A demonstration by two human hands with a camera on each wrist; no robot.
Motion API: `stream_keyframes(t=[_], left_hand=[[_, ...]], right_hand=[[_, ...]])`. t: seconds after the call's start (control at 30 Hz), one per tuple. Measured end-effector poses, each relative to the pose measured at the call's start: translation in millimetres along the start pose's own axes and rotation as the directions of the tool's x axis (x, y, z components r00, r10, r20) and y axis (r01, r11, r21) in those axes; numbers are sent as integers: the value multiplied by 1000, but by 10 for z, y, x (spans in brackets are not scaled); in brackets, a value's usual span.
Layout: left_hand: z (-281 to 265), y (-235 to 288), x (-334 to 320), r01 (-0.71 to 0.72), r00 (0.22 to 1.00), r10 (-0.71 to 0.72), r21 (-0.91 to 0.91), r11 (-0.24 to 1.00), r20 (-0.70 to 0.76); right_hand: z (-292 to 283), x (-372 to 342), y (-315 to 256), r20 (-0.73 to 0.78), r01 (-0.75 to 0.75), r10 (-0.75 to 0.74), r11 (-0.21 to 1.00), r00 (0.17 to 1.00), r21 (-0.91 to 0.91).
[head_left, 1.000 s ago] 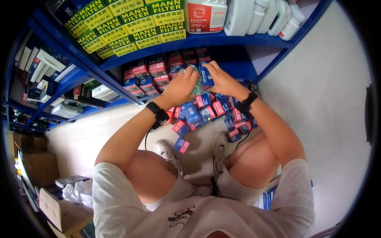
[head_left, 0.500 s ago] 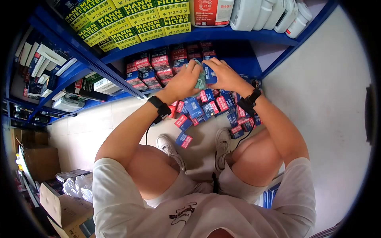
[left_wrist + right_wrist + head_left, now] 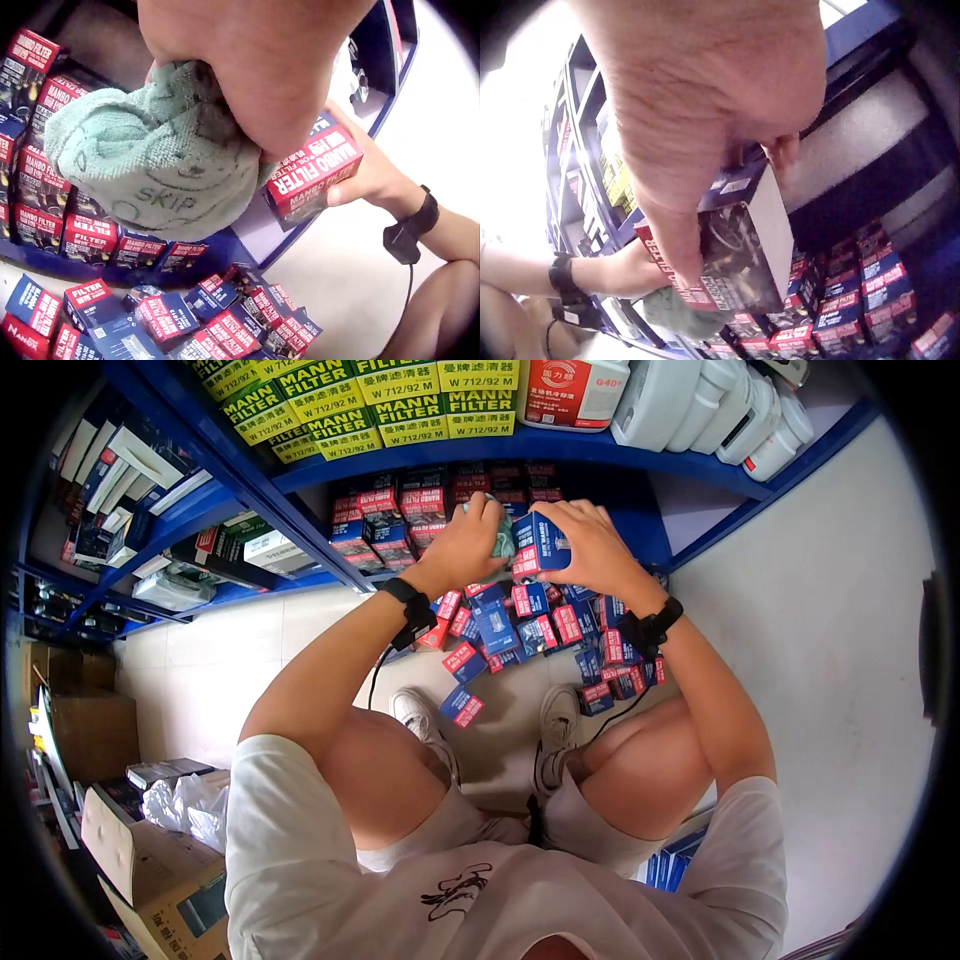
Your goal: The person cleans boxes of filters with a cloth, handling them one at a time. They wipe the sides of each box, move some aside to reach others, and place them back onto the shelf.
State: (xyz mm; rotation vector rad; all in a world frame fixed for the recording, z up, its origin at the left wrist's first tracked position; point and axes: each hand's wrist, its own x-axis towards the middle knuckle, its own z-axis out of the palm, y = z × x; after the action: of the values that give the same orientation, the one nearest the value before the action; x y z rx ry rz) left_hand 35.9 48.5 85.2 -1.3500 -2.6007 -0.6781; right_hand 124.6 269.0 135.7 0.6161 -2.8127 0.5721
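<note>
My left hand [image 3: 460,548] grips a bunched pale green cloth [image 3: 157,169] printed with the word SKIP. Part of the cloth hangs loose below the fingers. In my right hand [image 3: 598,548] is a blue and red oil filter box [image 3: 538,547], with the thumb on one side and fingers over the other. MANBO FILTER is printed across the box's red band, seen in the left wrist view. Cloth and box are side by side in front of the lowest shelf. The right wrist view shows the box's picture side and a white side, with the cloth just beyond.
Similar filter boxes [image 3: 380,512] stand stacked on the blue lower shelf [image 3: 640,540]. More boxes [image 3: 495,625] lie loosely piled on the floor before my shoes [image 3: 420,720]. Above are yellow-green MANN FILTER boxes [image 3: 410,410] and white jugs [image 3: 575,392]. A cardboard carton [image 3: 165,880] sits lower left.
The head view has shifted, so the shelves appear farther right. The box in my right hand has turned and shows more of its printed faces. My left hand keeps hold of the cloth beside it.
</note>
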Motion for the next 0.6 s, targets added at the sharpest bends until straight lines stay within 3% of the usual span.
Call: stream_keyframes(t=[0.1,0.13,0.23,0.27,0.33,0.37,0.43,0.5,0.6], left_hand=[[-28,13,-5,42,999,-43,7,999,17],[-26,3,-8,43,999,-43,7,999,15],[-32,-22,-36,49,998,-49,-12,999,31],[-32,-25,-46,-12,999,13,-26,1000,41],[-55,36,-52,-74,996,76,-41,996,51],[-53,82,-51,-78,995,81,-52,996,61],[-118,189,-30,-81,994,85,-63,995,71],[-160,280,-22,-162,986,164,-51,986,43],[-141,355,1,-159,986,161,-38,987,45]], right_hand=[[-8,11,77,-66,2,1,999,998,37],[6,8,68,-25,-141,146,980,989,144],[91,-41,176,-49,-156,174,953,983,260],[111,-62,216,-49,-157,175,953,983,259],[112,-83,231,91,-249,233,855,968,455],[116,-89,237,90,-250,235,855,968,455],[129,-99,250,15,-79,79,932,997,353],[155,-104,286,48,-94,82,936,995,339],[220,-121,320,60,-91,76,941,995,325]])
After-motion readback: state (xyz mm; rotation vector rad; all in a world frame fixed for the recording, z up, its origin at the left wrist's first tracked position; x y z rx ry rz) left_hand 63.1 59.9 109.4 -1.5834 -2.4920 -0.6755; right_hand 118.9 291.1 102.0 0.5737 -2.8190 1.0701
